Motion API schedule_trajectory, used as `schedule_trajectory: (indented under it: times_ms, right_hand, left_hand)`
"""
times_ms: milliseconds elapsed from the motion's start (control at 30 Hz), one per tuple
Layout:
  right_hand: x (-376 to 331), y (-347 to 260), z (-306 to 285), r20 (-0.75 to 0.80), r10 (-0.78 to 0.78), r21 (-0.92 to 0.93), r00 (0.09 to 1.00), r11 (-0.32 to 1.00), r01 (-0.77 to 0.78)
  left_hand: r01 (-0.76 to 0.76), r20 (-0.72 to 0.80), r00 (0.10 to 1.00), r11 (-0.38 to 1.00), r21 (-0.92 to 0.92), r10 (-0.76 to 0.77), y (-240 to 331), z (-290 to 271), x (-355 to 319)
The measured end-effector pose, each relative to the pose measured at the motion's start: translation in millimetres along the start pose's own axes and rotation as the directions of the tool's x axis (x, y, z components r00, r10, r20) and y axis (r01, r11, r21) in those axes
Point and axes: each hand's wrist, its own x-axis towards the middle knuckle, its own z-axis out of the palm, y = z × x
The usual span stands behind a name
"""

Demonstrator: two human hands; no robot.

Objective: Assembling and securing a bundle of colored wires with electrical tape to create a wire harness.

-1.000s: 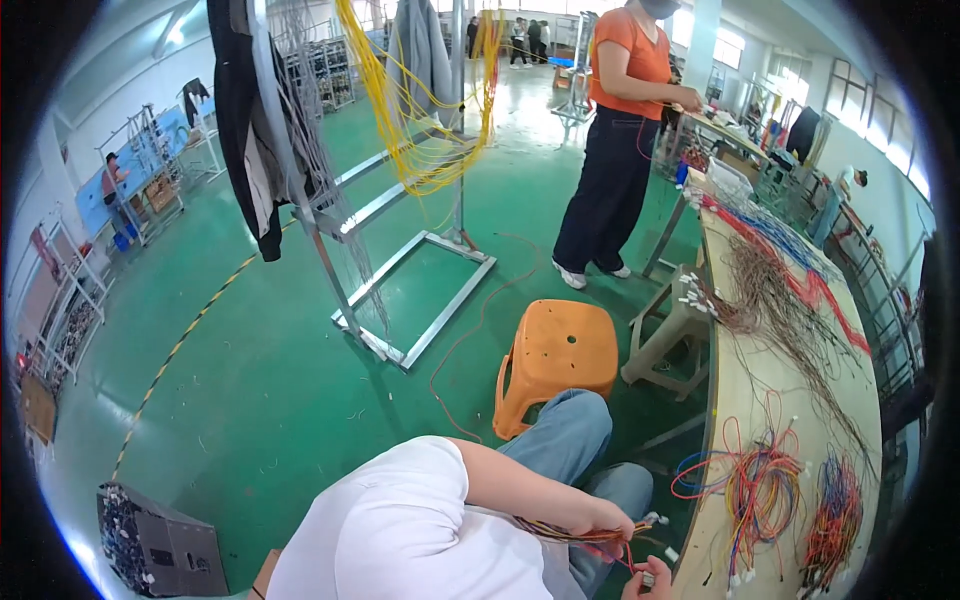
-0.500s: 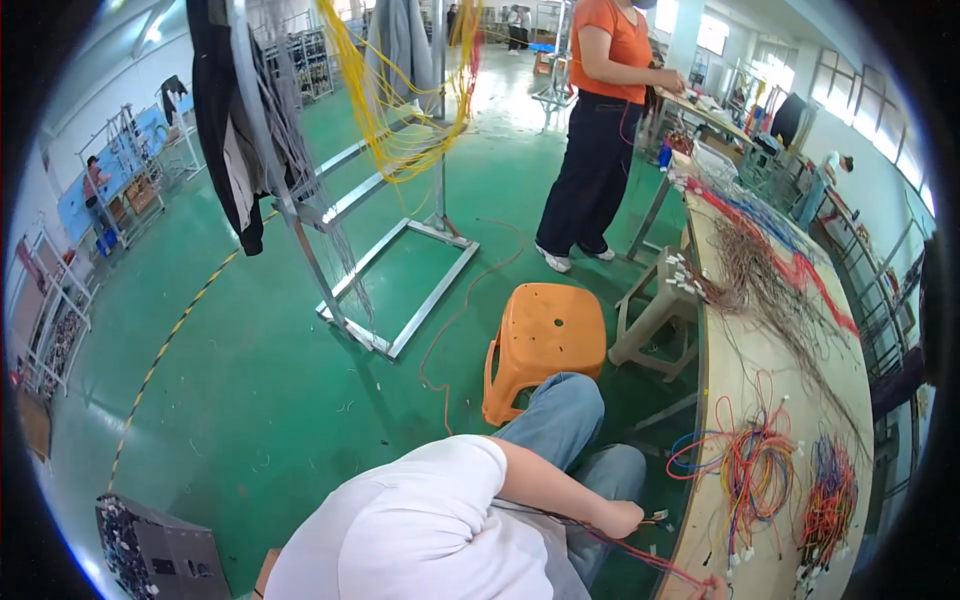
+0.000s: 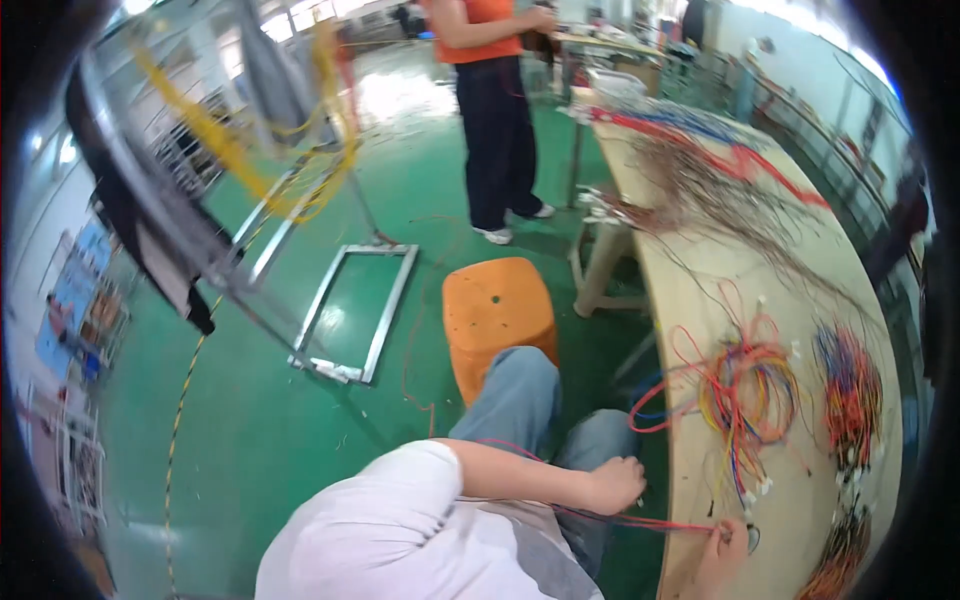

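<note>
1. Red wires point(image 3: 668, 524), thin and pinkish-red, lie nearly straight and close together; from here I can't count the strands.
2. They run at the near side, from beneath the left forearm, past the lap, to the near left edge of the worktop point(image 3: 795, 540).
3. One right hand point(image 3: 727, 543) has its grip pinching these wires at the fingertips.
4. One left hand point(image 3: 617, 484) is just above them, fingers curled inward; I can't tell whether its grip holds anything.
5. On the worktop, near and to the right of the hands: one loose coil point(image 3: 735, 400) of red, yellow and blue wire. Right of that, two bundles, a red-and-blue one point(image 3: 852, 395) and, nearer, an orange-brown one point(image 3: 845, 550).
6. Farther along: one brown tangle point(image 3: 690, 185), with red and blue wires beyond it.
7. Two stools: one orange point(image 3: 500, 310), one pale point(image 3: 605, 265), left of the worktop.
8. One co-worker in an orange top point(image 3: 480, 25) stands at the far side.
</note>
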Motion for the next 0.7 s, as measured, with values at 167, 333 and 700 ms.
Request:
schedule_trajectory:
  times_ms: [167, 333, 700]
  right_hand:
    - [-0.7, -4.0, 1.3, -0.081, 0.019, 0.162, 0.997, 0.987, -0.006]
    - [-10.0, -10.0, -13.1, -0.032, -0.13, 0.016, 0.991, 0.991, 0.13]
    - [8.1, -13.3, 0.5, 0.017, -0.039, 0.142, 0.999, 0.989, 0.036]
  left_hand:
    - [-0.089, 0.078, 0.981, 0.768, -0.634, 0.178, 19.4, -34.0, -9.7]
    - [0.262, 0.352, 0.929, 0.471, -0.843, 0.115, 47.7, -19.9, 1.1]
    - [-0.31, -0.121, 0.951, 0.848, -0.429, 0.286, 68.4, -70.7, 16.9]
